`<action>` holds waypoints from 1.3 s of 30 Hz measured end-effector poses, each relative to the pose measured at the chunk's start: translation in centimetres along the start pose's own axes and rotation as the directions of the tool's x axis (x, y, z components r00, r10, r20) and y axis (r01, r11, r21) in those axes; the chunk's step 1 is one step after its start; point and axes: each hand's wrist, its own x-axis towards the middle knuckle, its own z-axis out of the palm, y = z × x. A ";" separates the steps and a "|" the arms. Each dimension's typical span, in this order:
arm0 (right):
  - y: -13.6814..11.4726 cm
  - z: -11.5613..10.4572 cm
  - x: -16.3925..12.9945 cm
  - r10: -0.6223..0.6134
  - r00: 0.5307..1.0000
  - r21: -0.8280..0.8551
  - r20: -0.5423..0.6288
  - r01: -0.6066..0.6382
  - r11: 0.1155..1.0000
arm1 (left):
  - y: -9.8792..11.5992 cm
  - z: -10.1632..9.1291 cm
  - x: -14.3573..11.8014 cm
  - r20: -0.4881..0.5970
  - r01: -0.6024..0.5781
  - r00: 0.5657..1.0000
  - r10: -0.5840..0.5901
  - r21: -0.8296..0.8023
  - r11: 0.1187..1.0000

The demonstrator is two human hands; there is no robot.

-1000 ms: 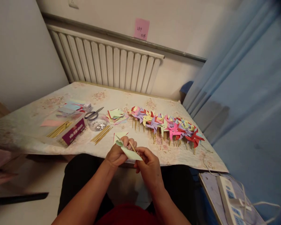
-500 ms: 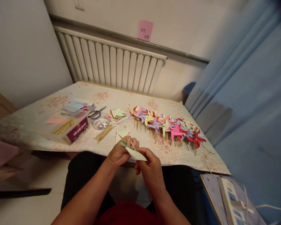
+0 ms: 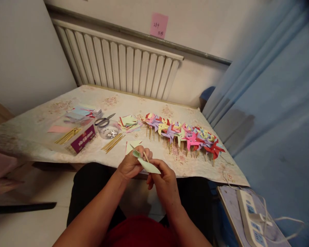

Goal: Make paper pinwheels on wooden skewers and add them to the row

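Closest in, both hands met just short of the tabletop's (image 3: 67, 156) near edge, above the lap. The left hand (image 3: 130, 165) was curled shut, fingertips pinching the folded end of a pale green paper piece (image 3: 147, 165). The right hand (image 3: 164, 180) was closed too, pinching the same paper from the other side, with a thin wooden stick (image 3: 145, 156) rising between the two hands. The paper's long axis ran from upper left, at the left hand, down to lower right, its pointed tip jutting over the right hand's knuckles. The stick tilted up and away to the left, crossing the paper near its middle. Both hands touched the paper; the left was nearer the folded end, the right nearer the stick's lower part.

Just beyond the paper, a light green sheet (image 3: 133, 145) lay flat on the tabletop. Left of that, loose sticks (image 3: 112, 142) sat beside a clear dish of shiny bits (image 3: 108, 131), with scissors (image 3: 104, 120) behind it and an open box (image 3: 78, 137) holding more sticks further left. Beyond the paper to the right, a long row of finished pinwheels (image 3: 185, 135) stretched off. A stack of cut squares (image 3: 128, 122) lay left of the row. Farthest back, a radiator (image 3: 118, 65) stood below a pink note (image 3: 159, 25).
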 end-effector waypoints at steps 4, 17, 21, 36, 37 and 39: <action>0.2 0.1 0.1 0.012 1.000 0.018 -0.005 -0.012 1.000 | 0.0 0.0 -0.1 -0.010 0.010 1.000 -0.010 -0.011 1.000; 0.9 0.0 0.6 0.060 0.998 -0.002 -0.033 -0.060 0.998 | -0.3 -0.3 0.1 -0.031 0.013 0.999 -0.013 -0.014 1.000; 1.1 -0.2 0.7 0.056 0.998 0.012 -0.040 -0.056 0.998 | -0.4 -0.4 0.2 -0.024 0.014 1.000 -0.014 -0.016 1.000; 1.0 -0.4 0.7 0.053 0.998 -0.009 -0.014 -0.053 0.999 | -0.5 -0.3 0.3 -0.045 0.036 0.998 -0.036 0.001 0.999; 1.0 -0.4 0.7 0.054 0.998 -0.012 -0.013 -0.054 0.998 | -0.5 -0.3 0.3 -0.049 0.039 0.998 -0.039 -0.002 0.999; 1.0 -0.5 0.7 0.057 0.998 -0.020 -0.012 -0.058 0.998 | -0.5 -0.2 0.3 -0.067 0.052 0.996 -0.052 -0.007 0.999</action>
